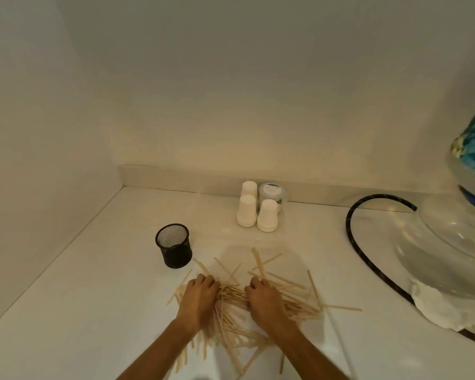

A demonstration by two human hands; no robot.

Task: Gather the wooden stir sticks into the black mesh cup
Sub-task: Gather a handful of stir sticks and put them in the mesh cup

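Sticks lie scattered in a loose, crisscrossed heap across the white counter, and both of your hands are down in the middle of it. Your left hand rests palm-down on the left part of the heap, fingers curled over a bunch of sticks; your right hand sits just beside it on the right part, fingers likewise curled into the pile. You can see knuckles bent and fingertips buried among the wood, but whether either hand has actually closed on a bundle cannot be told from this angle. Stray sticks fan outward on all sides, some reaching toward the near edge between your forearms, one lying alone off to the right.

The black mesh cup stands upright on the counter just beyond and to the left of the heap, close to the nearest sticks but apart from your hands. Its mouth is open toward you, and no sticks show above its rim.

Farther back, against the low ledge at the wall, three white paper cups stand upside down beside a small round tub with a pale lid. A black hose curves across the right side of the counter, next to a large clear glass vessel set on white cloth.
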